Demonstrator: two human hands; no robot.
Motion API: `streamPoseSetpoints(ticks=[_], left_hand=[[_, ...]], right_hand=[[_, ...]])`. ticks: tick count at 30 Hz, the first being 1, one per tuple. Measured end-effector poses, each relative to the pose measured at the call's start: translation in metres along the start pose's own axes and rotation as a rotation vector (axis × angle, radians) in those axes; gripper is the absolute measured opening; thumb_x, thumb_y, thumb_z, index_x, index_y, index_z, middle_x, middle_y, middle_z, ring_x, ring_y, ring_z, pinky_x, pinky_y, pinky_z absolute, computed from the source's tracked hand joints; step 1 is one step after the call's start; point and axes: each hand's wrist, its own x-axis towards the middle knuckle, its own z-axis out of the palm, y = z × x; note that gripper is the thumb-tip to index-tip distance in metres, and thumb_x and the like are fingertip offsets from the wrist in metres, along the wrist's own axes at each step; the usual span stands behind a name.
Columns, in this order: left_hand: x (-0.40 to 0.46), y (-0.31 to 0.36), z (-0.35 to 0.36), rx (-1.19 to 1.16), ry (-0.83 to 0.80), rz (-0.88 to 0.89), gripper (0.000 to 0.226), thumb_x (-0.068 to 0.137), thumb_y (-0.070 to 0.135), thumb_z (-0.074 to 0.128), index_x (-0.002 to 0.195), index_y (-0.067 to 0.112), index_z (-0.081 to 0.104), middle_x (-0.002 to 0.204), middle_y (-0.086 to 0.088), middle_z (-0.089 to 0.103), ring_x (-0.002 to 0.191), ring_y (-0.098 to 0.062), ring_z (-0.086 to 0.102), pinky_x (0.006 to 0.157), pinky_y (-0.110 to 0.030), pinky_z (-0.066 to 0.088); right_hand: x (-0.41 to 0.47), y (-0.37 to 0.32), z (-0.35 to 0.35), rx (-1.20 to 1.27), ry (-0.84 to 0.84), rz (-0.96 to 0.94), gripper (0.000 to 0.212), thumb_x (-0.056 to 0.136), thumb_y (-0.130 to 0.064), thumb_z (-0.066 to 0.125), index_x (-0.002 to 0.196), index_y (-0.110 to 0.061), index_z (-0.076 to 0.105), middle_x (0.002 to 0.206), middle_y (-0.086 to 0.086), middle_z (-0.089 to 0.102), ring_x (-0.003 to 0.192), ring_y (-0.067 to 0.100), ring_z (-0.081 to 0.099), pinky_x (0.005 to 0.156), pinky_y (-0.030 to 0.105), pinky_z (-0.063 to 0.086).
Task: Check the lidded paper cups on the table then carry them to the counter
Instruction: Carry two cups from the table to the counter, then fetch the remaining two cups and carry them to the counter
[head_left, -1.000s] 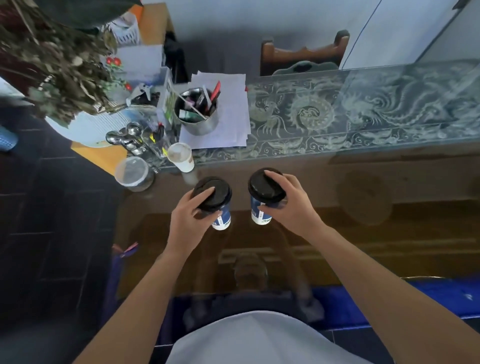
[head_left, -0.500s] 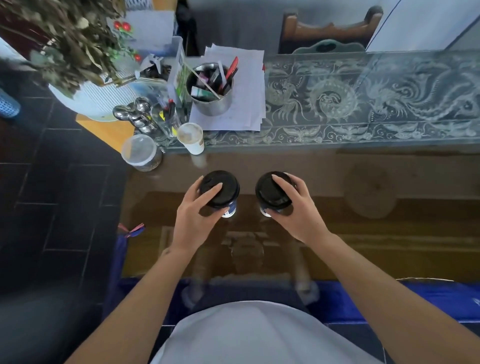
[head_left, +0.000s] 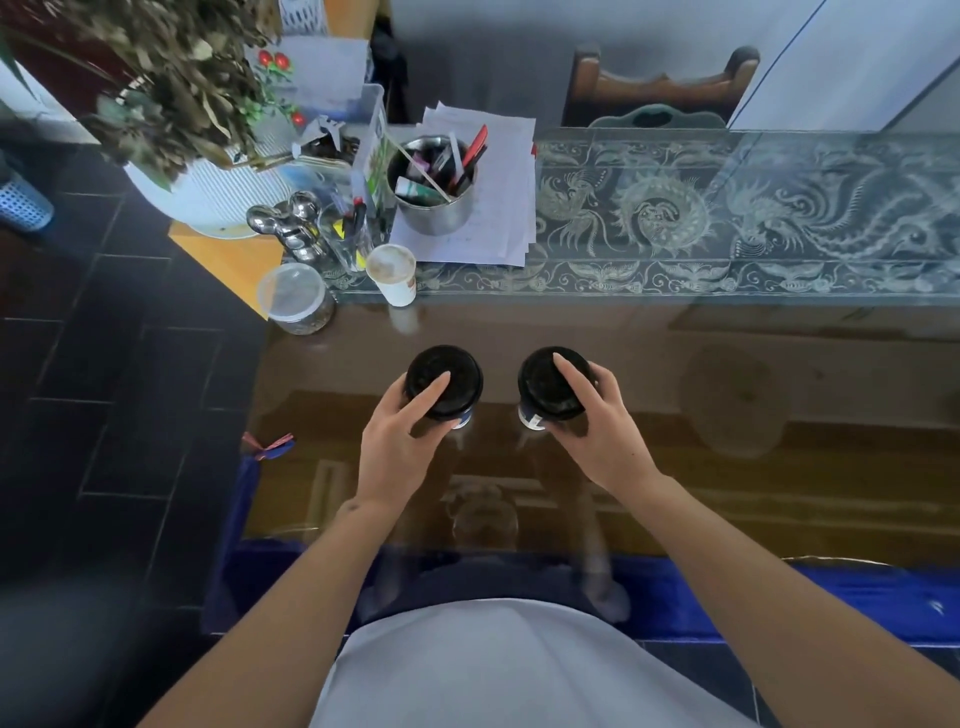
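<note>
Left hand (head_left: 400, 441) and right hand (head_left: 597, 426) each gripped a lidded cup (head_left: 444, 382) near the pen pot (head_left: 431, 192); carrying remained.

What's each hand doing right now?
Left hand: closed around the left cup, index finger on its lid.
Right hand: closed around the right cup, index finger on its lid.

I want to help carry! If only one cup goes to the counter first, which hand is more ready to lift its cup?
Probably the right hand: its fingers wrap around its lidded cup. The left hand mostly rests a finger atop its cup's black lid.
</note>
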Motion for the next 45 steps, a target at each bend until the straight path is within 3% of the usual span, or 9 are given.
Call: streamPoseSetpoints(ticks=[12,20,23,25,28,30,35,42,45], left_hand=[[-0.001,0.009,-0.004,0.053,-0.021,-0.042,0.065,0.088,0.016,0.083,0.147,0.028,0.059,0.158,-0.013,0.048,0.139,-0.031,0.054,0.114,-0.045,0.047],[-0.022,0.032,-0.023,0.056,-0.085,-0.12,0.095,0.087,0.036,0.083,0.161,0.047,0.025,0.173,-0.005,0.018,0.157,-0.028,0.027,0.118,-0.048,0.035],[-0.045,0.033,-0.025,0.122,-0.062,-0.094,0.091,0.089,0.042,0.08,0.16,0.048,0.024,0.169,-0.003,0.025,0.153,-0.028,0.031,0.114,-0.048,0.041],[-0.062,0.034,-0.025,0.18,-0.023,-0.069,0.079,0.091,0.04,0.077,0.158,0.041,0.035,0.158,-0.005,0.036,0.143,-0.028,0.041,0.109,-0.048,0.047],[-0.084,0.031,-0.028,0.301,-0.008,-0.094,0.06,0.093,0.038,0.075,0.147,0.033,0.049,0.143,-0.005,0.044,0.129,-0.026,0.049,0.097,-0.049,0.058],[-0.099,0.029,-0.031,0.384,-0.009,-0.133,0.055,0.092,0.039,0.075,0.142,0.031,0.053,0.143,-0.007,0.045,0.127,-0.029,0.051,0.09,-0.051,0.061],[-0.135,0.011,-0.059,0.508,0.024,-0.255,0.054,0.094,0.04,0.073,0.144,0.031,0.055,0.148,-0.012,0.046,0.131,-0.035,0.05,0.091,-0.053,0.06],[-0.208,-0.054,-0.13,0.431,0.194,-0.431,0.055,0.092,0.042,0.073,0.144,0.031,0.058,0.14,-0.007,0.049,0.122,-0.032,0.053,0.079,-0.048,0.062],[-0.249,-0.091,-0.175,0.379,0.31,-0.537,0.056,0.091,0.041,0.076,0.144,0.032,0.058,0.135,-0.006,0.05,0.119,-0.031,0.055,0.078,-0.046,0.061]], right_hand=[[0.002,-0.008,-0.01,-0.03,-0.026,0.024,0.087,0.086,-0.015,0.08,0.157,-0.032,0.032,0.16,0.005,0.023,0.142,0.032,0.041,0.11,0.052,0.049],[-0.034,-0.021,-0.022,0.017,0.058,0.077,0.096,0.086,-0.023,0.081,0.159,-0.042,0.021,0.166,-0.003,0.013,0.153,0.027,0.02,0.113,0.041,0.034],[-0.063,-0.03,-0.015,0.029,0.174,0.079,0.085,0.089,-0.023,0.078,0.157,-0.036,0.029,0.163,-0.003,0.022,0.149,0.015,0.024,0.113,0.031,0.034],[-0.079,-0.038,-0.009,0.083,0.201,0.02,0.074,0.091,-0.02,0.076,0.154,-0.032,0.037,0.157,-0.003,0.032,0.143,0.007,0.033,0.115,0.028,0.038],[-0.094,-0.052,0.005,0.06,0.1,-0.082,0.062,0.093,-0.024,0.073,0.148,-0.029,0.045,0.151,-0.004,0.039,0.132,0.008,0.048,0.106,0.025,0.05],[-0.098,-0.059,0.018,0.023,0.005,-0.12,0.061,0.094,-0.03,0.071,0.148,-0.033,0.044,0.153,-0.006,0.037,0.13,0.009,0.051,0.101,0.018,0.05],[-0.086,-0.088,0.046,-0.022,-0.138,-0.214,0.058,0.095,-0.037,0.069,0.147,-0.036,0.044,0.153,-0.005,0.039,0.128,0.013,0.054,0.1,0.02,0.049],[-0.087,-0.171,0.119,-0.039,-0.289,-0.371,0.053,0.096,-0.039,0.065,0.146,-0.031,0.047,0.15,-0.004,0.041,0.135,0.015,0.048,0.107,0.026,0.047],[-0.102,-0.222,0.165,-0.009,-0.348,-0.439,0.05,0.095,-0.034,0.066,0.143,-0.025,0.053,0.145,-0.003,0.047,0.131,0.013,0.051,0.105,0.021,0.045]])
